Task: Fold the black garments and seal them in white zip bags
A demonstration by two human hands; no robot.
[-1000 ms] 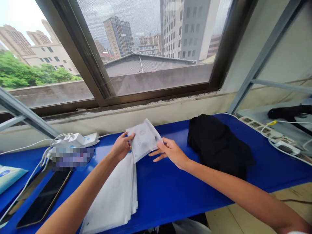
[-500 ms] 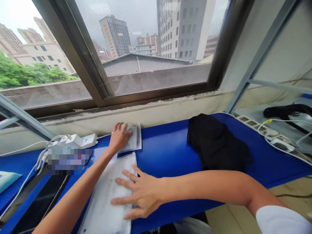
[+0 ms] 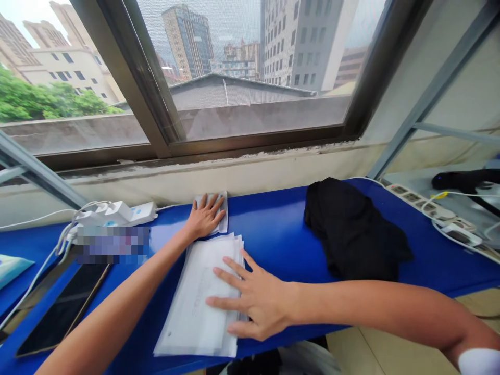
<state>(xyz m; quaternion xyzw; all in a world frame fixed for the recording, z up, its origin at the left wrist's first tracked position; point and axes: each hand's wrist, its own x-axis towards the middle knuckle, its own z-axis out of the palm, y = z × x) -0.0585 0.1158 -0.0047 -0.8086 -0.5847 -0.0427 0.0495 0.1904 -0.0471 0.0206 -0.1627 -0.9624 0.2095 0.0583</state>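
Observation:
My left hand [image 3: 205, 219] lies flat, fingers spread, on a small folded white packet [image 3: 222, 216] at the back of the blue table [image 3: 273, 245], close to the wall. Nearer to me, my right hand [image 3: 258, 299] rests open, palm down, on the right part of a stack of white flat bags [image 3: 199, 307]. The stack lies lengthwise between my two forearms, and its far end almost touches the small packet. Neither hand grips anything.
A black cloth bundle [image 3: 353, 232] lies to the right. At the left are a white power strip with plugs [image 3: 117, 213], cables and two dark phones [image 3: 64, 307]. Another power strip [image 3: 429, 211] runs along the far right. A window sill and wall close the back.
Both hands held the small packet up a second ago. My left hand has laid it flat at the back, and my right hand has come down onto the bag stack and slid it rightwards.

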